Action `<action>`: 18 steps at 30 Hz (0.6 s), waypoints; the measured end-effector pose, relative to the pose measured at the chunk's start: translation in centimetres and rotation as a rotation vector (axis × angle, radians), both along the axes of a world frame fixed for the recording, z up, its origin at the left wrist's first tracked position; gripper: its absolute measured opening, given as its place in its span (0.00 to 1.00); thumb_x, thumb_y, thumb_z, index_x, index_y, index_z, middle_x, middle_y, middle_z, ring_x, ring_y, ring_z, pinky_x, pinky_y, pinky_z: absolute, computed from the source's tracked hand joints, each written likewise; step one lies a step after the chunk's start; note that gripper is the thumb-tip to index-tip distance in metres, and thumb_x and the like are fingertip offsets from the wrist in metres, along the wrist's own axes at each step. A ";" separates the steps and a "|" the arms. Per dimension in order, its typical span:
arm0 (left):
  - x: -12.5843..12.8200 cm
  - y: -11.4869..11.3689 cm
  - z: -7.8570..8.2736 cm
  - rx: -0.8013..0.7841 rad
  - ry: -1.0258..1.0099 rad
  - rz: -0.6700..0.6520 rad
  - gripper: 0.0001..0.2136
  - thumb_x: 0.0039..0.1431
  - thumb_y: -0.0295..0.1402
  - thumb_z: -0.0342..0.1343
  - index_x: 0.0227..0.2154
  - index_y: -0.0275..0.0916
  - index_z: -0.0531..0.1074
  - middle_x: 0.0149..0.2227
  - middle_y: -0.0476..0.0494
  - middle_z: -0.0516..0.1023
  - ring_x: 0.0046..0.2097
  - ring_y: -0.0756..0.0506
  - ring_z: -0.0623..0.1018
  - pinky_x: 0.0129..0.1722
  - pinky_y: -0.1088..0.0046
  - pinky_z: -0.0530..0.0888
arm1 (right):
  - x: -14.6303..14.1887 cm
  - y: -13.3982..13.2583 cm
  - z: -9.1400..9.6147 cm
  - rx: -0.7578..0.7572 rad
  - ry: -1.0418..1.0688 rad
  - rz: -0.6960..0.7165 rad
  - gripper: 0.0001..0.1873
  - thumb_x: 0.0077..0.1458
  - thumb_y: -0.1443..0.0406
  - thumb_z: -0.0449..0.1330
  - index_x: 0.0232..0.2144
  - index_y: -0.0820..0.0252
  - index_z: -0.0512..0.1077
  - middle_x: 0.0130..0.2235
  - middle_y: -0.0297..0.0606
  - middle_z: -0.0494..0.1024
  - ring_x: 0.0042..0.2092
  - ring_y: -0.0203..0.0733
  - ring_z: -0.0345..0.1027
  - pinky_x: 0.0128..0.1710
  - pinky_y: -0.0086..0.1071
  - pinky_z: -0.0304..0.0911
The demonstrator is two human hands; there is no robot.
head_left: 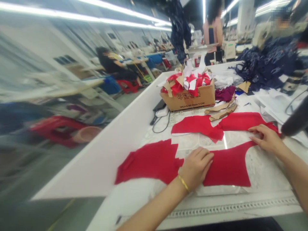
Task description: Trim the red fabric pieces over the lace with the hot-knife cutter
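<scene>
My left hand, with a yellow bracelet at the wrist, lies over the left edge of a red fabric piece, fingers lying together on the cloth. At that piece's narrow upper right end is my right hand, its thumb on the tip and its forefinger apart, touching a second red piece behind. Left of my left hand lies another red piece with a stepped edge. Farther back, a red piece shows white along its lower edge. My right palm hides part of the cloth.
A cardboard box full of red, white and tan scraps stands behind. Tan strips and a corded black object lie near it. Dark blue fabric is heaped back right. A measuring tape runs along the table's front edge.
</scene>
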State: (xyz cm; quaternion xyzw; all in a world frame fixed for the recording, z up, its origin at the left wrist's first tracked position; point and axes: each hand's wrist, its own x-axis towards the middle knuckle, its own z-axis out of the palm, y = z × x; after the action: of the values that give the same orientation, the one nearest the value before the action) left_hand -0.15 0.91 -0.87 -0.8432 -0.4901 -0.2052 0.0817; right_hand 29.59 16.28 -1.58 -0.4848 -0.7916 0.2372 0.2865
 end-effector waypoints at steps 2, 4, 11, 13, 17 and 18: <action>0.2 2.2 -0.2 -0.012 0.032 0.040 0.08 0.68 0.26 0.49 0.39 0.37 0.74 0.36 0.41 0.75 0.40 0.42 0.74 0.39 0.64 0.75 | -0.3 -0.3 0.0 0.031 0.014 0.009 0.14 0.50 0.61 0.62 0.39 0.58 0.80 0.33 0.38 0.75 0.27 0.39 0.65 0.32 0.36 0.68; 0.4 4.2 -0.6 -0.022 0.056 0.082 0.06 0.66 0.26 0.52 0.37 0.36 0.74 0.37 0.39 0.75 0.41 0.41 0.74 0.40 0.63 0.74 | -0.5 -0.5 0.0 0.062 0.023 0.028 0.13 0.52 0.59 0.61 0.38 0.58 0.80 0.32 0.38 0.74 0.25 0.38 0.63 0.30 0.36 0.67; 1.0 6.8 -1.3 -0.033 0.095 0.155 0.09 0.62 0.21 0.53 0.28 0.36 0.73 0.31 0.39 0.73 0.38 0.41 0.72 0.38 0.63 0.70 | -2.1 -1.7 0.8 0.033 0.044 0.161 0.12 0.54 0.59 0.61 0.36 0.58 0.79 0.32 0.38 0.75 0.24 0.36 0.62 0.26 0.33 0.65; 1.0 6.0 -0.9 -0.016 0.090 0.150 0.08 0.64 0.23 0.52 0.30 0.36 0.73 0.31 0.40 0.73 0.38 0.41 0.72 0.38 0.64 0.70 | -3.0 -2.3 1.3 0.017 0.016 0.212 0.12 0.53 0.61 0.60 0.38 0.59 0.79 0.33 0.38 0.75 0.24 0.36 0.62 0.27 0.33 0.65; 1.3 4.0 0.0 0.021 0.076 0.119 0.10 0.68 0.26 0.49 0.33 0.37 0.73 0.32 0.41 0.73 0.38 0.42 0.72 0.37 0.66 0.68 | -5.8 -3.7 1.9 0.026 -0.036 0.304 0.20 0.53 0.65 0.60 0.49 0.58 0.75 0.36 0.36 0.77 0.25 0.36 0.63 0.30 0.33 0.66; 1.5 3.5 0.2 0.031 0.073 0.110 0.10 0.69 0.26 0.48 0.34 0.37 0.73 0.32 0.42 0.73 0.37 0.43 0.72 0.37 0.66 0.68 | -6.7 -4.0 1.9 0.027 -0.048 0.324 0.22 0.53 0.67 0.60 0.51 0.57 0.74 0.36 0.36 0.77 0.25 0.36 0.63 0.31 0.32 0.66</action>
State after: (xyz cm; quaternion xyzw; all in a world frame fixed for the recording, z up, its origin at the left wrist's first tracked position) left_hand 1.33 4.43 -0.68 -0.8205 -0.5293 -0.1769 0.1237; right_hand 22.92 12.26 0.34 -0.3523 -0.8692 0.2580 0.2319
